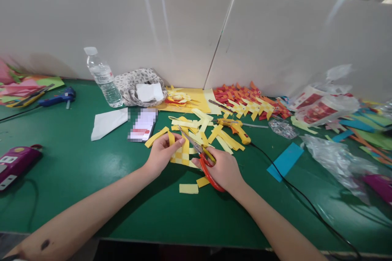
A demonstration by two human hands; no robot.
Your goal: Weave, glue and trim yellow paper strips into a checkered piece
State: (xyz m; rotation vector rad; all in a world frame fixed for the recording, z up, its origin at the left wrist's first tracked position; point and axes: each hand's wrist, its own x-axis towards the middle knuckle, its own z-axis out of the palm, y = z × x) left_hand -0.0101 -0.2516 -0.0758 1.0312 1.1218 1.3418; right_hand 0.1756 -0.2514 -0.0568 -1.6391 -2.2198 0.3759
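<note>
Left hand (163,149): fingers pinched narrow, holding woven yellow paper (181,157). Right hand (226,168): fingers curled around red-handled scissors (206,166), blades angled up-left over the woven piece, tips near the left fingers. Woven piece sits between the 2 hands, checkered pale and deeper yellow, loose strip ends sticking out.

Just nearer the wearer than the fingers, 2 short yellow scraps (188,189) on green surface (122,216). Just beyond the fingers, a heap of yellow strips (203,121). Beyond right fingers: yellow glue gun (235,125), its black cord running right. Left of left fingers: phone (143,124), screen pixelated, then white paper (108,124).

Farther beyond the fingers: yellow sheet (200,97), red-orange woven pieces (237,94), patterned cloth bag (130,81), water bottle (104,77), upright. Right of right fingers: blue paper rectangle (287,159), clear plastic bag (337,165). Far left of left fingers: purple power strip (18,163), blue glue gun (58,96).
</note>
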